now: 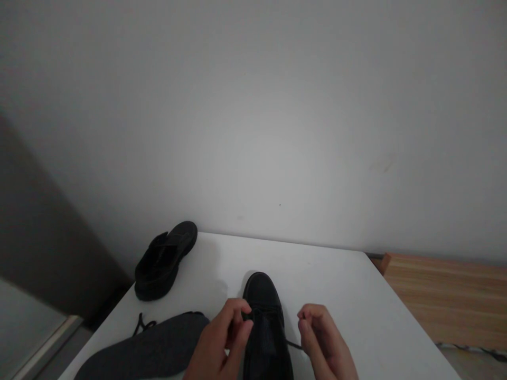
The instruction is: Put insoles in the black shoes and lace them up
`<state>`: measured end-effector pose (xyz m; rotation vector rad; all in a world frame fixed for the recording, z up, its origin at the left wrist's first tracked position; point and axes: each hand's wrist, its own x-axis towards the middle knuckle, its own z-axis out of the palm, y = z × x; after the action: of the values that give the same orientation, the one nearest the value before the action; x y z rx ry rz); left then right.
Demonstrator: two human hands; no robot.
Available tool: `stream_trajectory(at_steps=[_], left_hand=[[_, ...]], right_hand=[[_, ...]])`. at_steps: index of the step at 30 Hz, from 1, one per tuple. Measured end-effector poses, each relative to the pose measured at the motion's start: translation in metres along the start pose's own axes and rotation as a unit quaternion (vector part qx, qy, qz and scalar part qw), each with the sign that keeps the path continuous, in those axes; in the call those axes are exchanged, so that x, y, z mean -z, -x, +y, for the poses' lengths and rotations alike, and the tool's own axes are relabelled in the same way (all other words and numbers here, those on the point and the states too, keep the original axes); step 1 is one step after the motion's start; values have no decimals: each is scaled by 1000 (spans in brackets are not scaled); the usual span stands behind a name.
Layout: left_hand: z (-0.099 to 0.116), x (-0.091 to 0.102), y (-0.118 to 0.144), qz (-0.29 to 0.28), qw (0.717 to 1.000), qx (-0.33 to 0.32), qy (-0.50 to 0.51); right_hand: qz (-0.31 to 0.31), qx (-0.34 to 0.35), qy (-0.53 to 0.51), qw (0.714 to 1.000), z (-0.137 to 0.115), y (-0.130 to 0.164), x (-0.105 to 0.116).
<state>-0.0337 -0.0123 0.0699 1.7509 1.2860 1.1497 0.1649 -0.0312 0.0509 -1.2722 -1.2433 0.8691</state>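
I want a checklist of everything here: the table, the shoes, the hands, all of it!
Surface: white table, against a plain wall.
Job's things: black shoe, toe pointing away; its lace runs toward the right hand.
Clutter: second black shoe at the far left corner; dark grey cloth with a loose lace beside it.
Grippers: left hand pinches at the shoe's laces; right hand pinches the lace end.
Cables: nothing seen.
Surroundings: wooden surface to the right.

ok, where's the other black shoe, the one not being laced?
In the head view, the unlaced black shoe sits at the far-left corner of the white table, by the wall, left of the black lace-up shoe between the hands.
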Motion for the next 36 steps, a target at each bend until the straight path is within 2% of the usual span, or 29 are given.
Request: stream_trajectory(at_steps=[2,4,6,8,10,14,18,21,24,26,28,32,36], left_hand=[[-10,-3,0,-46,997,-9,-59],[-19,-5,0,-79,990,-39,-111],[-27,-6,2,-85,983,-61,-151],[-32,-7,3,-83,978,-57,-182],[-33,-7,2,-100,971,-48,-214],[-26,-4,-1,-144,957,-48,-245],[-17,4,-1,-145,975,-47,-164],[-17,5,3,-124,987,-42,-94],[-22,1,7,-106,994,-11,-31],[-25,-2,9,-119,992,18,20],[-27,-3,10,-145,987,39,60],[-27,0,7,-191,976,59,90],[-25,0,8,-194,967,77,146]], right_hand=[[-41,45,86,994,6,-3,2],[-102,96,161,977,9,-5,6],[-149,126,219,956,10,-7,10],[-177,111,257,943,11,-7,14],[-195,67,275,939,11,-8,18],[-244,0,249,937,13,-11,20],[-198,-12,168,966,18,-9,15],[-162,-15,124,979,24,-4,9],[-138,-19,84,987,29,0,4],[-134,-28,55,989,30,1,2],[-149,-39,27,988,29,0,3],[-238,-69,-28,968,22,-5,10],[-267,-95,-105,953,14,-9,13]])
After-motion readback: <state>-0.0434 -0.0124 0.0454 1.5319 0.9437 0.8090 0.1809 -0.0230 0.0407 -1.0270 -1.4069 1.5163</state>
